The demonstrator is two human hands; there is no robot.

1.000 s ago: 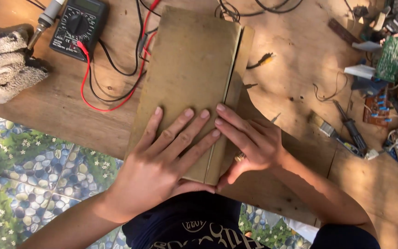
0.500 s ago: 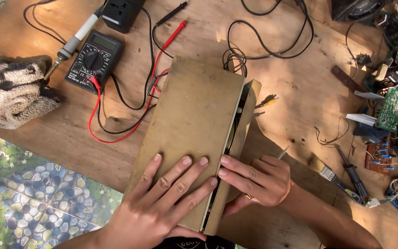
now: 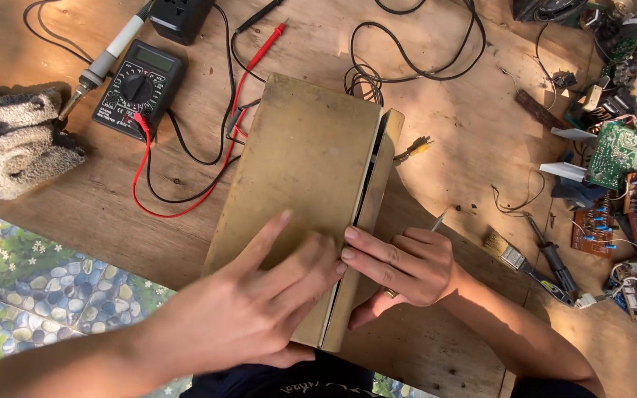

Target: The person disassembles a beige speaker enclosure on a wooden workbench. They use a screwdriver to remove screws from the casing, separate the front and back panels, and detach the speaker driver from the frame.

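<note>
1. Left hand (image 3: 259, 309) — spread open, fingers flat on the tan box (image 3: 304, 177), gripping nothing.
2. Right hand (image 3: 403, 269) — fingers loosely extended, tips at the box's side seam, thumb beneath the edge.
3. Box lies on the worktop (image 3: 466, 147), right of the multimeter (image 3: 138, 88).

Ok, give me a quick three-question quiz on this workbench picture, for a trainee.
1. True or false: the left hand lies flat on the tan metal case.
2. Where do the right hand fingertips press? A) on the multimeter B) at the seam between the case's cover and its side panel C) on the small brush
3. What lies at the table's left edge, beside the soldering iron?

Key:
1. True
2. B
3. A folded knitted cloth
</note>
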